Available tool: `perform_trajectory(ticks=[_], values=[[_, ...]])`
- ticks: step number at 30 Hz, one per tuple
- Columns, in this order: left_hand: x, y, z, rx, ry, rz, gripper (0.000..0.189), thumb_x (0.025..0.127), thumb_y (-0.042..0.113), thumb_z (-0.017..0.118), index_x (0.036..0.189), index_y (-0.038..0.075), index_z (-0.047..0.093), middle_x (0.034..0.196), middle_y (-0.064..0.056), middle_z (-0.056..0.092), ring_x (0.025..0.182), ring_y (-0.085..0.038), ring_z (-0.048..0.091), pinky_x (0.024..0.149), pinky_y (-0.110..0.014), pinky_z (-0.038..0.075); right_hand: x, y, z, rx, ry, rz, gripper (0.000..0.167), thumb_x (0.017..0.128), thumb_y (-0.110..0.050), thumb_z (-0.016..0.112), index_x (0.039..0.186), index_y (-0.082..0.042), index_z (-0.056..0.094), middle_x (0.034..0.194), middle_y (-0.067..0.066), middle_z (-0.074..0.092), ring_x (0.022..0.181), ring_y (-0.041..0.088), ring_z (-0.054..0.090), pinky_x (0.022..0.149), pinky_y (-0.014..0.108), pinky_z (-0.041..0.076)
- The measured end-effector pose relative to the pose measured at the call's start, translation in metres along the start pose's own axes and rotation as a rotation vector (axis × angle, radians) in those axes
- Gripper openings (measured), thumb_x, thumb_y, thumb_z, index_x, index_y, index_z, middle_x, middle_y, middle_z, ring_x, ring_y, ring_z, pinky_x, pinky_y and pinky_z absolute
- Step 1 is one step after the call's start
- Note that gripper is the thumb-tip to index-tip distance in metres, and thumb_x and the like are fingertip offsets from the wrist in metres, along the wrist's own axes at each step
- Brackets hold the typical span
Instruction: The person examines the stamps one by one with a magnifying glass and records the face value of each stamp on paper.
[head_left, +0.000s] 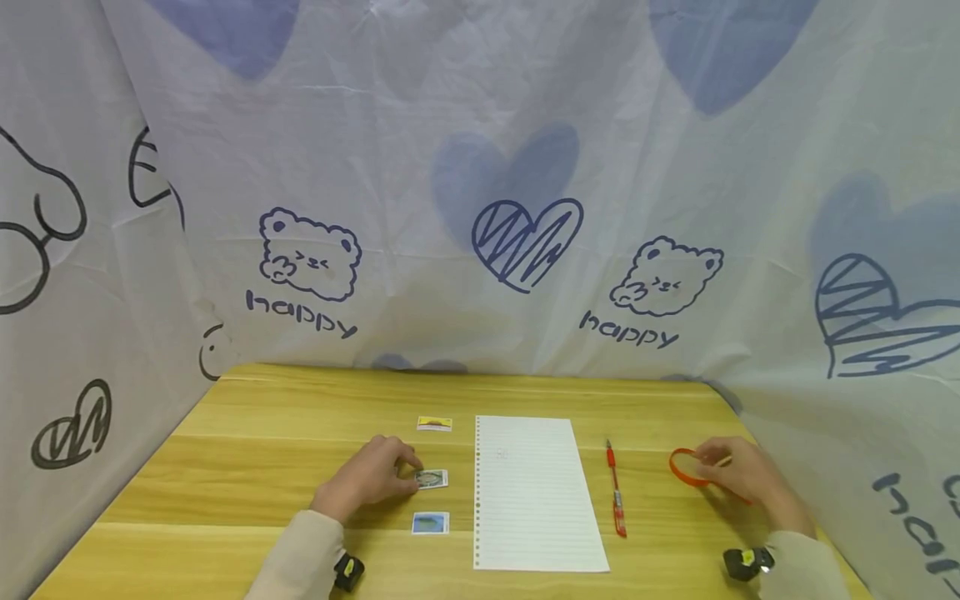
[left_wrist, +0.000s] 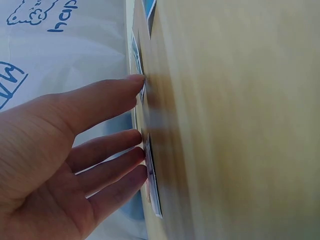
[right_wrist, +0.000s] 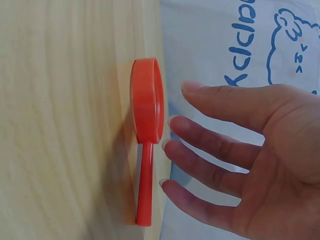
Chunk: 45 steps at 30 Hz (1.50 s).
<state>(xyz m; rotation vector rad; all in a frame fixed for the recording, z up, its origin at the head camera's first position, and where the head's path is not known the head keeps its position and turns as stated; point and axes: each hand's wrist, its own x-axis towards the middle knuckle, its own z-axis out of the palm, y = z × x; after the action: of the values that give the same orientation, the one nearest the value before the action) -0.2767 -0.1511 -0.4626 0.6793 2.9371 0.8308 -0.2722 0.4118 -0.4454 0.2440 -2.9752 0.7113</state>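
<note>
In the head view my left hand is at a small stamp-like card with a dark greenish picture. Its thumb tip is right at the card's edge in the left wrist view, the other fingers extended beside another card. A yellow card lies farther back, a blue one nearer. On the right, my right hand hovers beside a red magnifying glass. The right wrist view shows its fingers loosely spread, the lens rim and handle just in front of the fingertips.
A lined, hole-punched sheet lies mid-table, a faint mark near its top left. A red pen lies to its right, tip pointing away. A printed cloth hangs behind the wooden table and at both sides.
</note>
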Motion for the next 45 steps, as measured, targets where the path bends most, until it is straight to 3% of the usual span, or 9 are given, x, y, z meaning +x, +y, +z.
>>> perform_trajectory(ticks=[13, 21, 30, 40, 45], values=[[0.000, 0.002, 0.002, 0.012, 0.022, -0.009, 0.018, 0.078, 0.010, 0.088, 0.096, 0.007, 0.082, 0.120, -0.020, 0.075, 0.117, -0.043, 0.066, 0.105, -0.059, 0.050, -0.001, 0.011, 0.004, -0.005, 0.020, -0.008, 0.015, 0.087, -0.012, 0.080, 0.094, -0.001, 0.074, 0.088, 0.011, 0.075, 0.076, 0.015, 0.068, 0.065, 0.023, 0.052], [0.001, 0.004, 0.000, 0.022, 0.023, -0.014, 0.015, 0.080, 0.010, 0.087, 0.095, 0.009, 0.082, 0.120, -0.017, 0.076, 0.115, -0.041, 0.066, 0.105, -0.056, 0.051, -0.002, 0.015, 0.000, -0.011, 0.054, 0.008, 0.019, 0.084, -0.013, 0.084, 0.095, 0.000, 0.076, 0.090, 0.015, 0.075, 0.078, 0.021, 0.070, 0.065, 0.024, 0.053], [0.000, 0.005, 0.002, 0.017, 0.018, -0.024, 0.013, 0.081, 0.010, 0.087, 0.092, 0.010, 0.083, 0.120, -0.017, 0.076, 0.114, -0.039, 0.066, 0.103, -0.055, 0.052, -0.006, 0.025, -0.006, -0.010, 0.011, 0.078, 0.026, 0.083, -0.009, 0.081, 0.100, 0.009, 0.073, 0.095, 0.022, 0.075, 0.084, 0.027, 0.071, 0.070, 0.027, 0.053], [0.000, 0.004, 0.003, -0.002, 0.012, -0.029, 0.012, 0.081, 0.010, 0.087, 0.093, 0.011, 0.082, 0.121, -0.017, 0.075, 0.116, -0.041, 0.065, 0.106, -0.057, 0.050, -0.007, 0.032, -0.003, 0.001, -0.056, 0.153, 0.018, 0.082, -0.006, 0.080, 0.096, 0.005, 0.075, 0.089, 0.012, 0.075, 0.081, 0.016, 0.063, 0.072, 0.028, 0.051], [0.000, 0.006, 0.001, -0.008, 0.014, -0.033, 0.011, 0.081, 0.009, 0.087, 0.091, 0.011, 0.083, 0.121, -0.017, 0.075, 0.116, -0.042, 0.064, 0.106, -0.058, 0.049, -0.010, 0.034, -0.001, 0.004, -0.060, 0.146, 0.014, 0.081, -0.001, 0.078, 0.094, 0.006, 0.075, 0.087, 0.013, 0.075, 0.078, 0.015, 0.063, 0.069, 0.026, 0.050]])
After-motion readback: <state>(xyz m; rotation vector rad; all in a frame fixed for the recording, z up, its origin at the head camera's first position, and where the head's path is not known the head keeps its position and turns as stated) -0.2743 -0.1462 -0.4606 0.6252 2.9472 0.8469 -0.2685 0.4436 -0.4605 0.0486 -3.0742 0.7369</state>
